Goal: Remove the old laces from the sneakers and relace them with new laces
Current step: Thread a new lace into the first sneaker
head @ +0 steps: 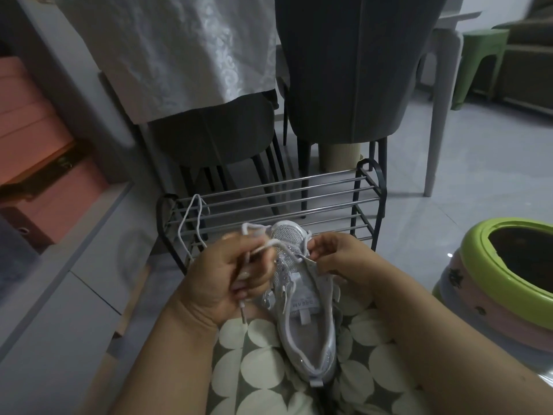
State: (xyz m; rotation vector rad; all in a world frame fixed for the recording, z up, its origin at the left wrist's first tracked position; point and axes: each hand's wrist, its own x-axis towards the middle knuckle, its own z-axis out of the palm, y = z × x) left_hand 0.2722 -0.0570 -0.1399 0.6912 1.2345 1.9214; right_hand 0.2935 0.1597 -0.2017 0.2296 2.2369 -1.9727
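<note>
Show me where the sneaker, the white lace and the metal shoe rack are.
sneaker (302, 330): head view, on its inner lining.
white lace (270, 245): head view, on the strand above the left hand.
metal shoe rack (269, 199): head view, on a top bar.

A low metal shoe rack (299, 199) stands on the grey tiled floor (466, 181). Behind it are two dark chairs (353, 85), the left one partly under a white patterned cloth (179, 49). A green stool (481, 61) stands far right, stacked plastic tubs (508, 280) near right, pink boxes (36, 145) left.
</note>
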